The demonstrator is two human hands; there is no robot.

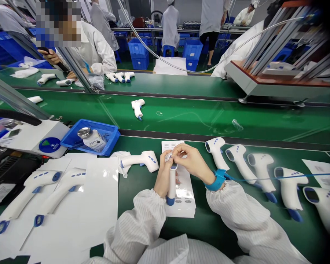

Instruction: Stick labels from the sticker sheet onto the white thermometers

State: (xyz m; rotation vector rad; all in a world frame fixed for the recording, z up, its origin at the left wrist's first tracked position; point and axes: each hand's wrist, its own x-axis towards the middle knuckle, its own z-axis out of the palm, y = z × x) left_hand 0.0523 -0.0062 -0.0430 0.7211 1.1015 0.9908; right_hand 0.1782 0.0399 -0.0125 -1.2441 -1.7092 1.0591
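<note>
My left hand (pixel 164 174) is wrapped round a white thermometer gun (pixel 171 183) with a blue base, held upright over a sheet of labels (pixel 184 194). At the gun's head, my right hand (pixel 191 161) pinches something small that I cannot make out. A blue wrist strap (pixel 218 179) sits on my right wrist, its cord running off to the right. Another thermometer gun (pixel 141 160) lies just left of my hands on a white cloth.
Several finished guns (pixel 260 170) lie in a row at right; two more (pixel 41 192) rest on white paper at left. A blue tray (pixel 92 136) holds a bottle. One gun (pixel 138 107) lies on the green conveyor. A co-worker (pixel 93 47) sits opposite.
</note>
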